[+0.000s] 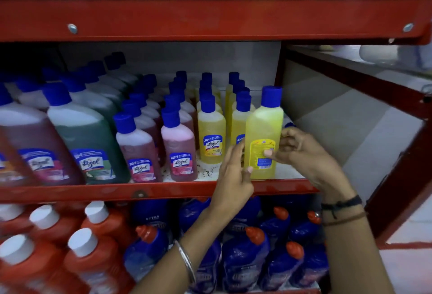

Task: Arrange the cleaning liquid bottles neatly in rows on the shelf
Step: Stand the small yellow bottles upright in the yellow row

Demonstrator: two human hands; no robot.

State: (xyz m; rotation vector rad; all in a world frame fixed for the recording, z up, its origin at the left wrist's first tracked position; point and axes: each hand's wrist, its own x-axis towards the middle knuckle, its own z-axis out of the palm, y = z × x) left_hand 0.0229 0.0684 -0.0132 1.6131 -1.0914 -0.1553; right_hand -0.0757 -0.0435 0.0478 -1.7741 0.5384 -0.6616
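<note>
A yellow bottle with a blue cap stands at the front right of the middle shelf, its back label facing me. My right hand grips its right side, thumb on the label. My left hand touches its lower left edge with fingers spread. Left of it stand two rows of yellow bottles, then rows of pink bottles, all blue-capped. A blue cap peeks out behind my right hand.
Large green bottles and maroon bottles fill the shelf's left. Red upper shelf lip hangs overhead. Orange bottles and blue bottles stand below. Red frame post bounds the right side.
</note>
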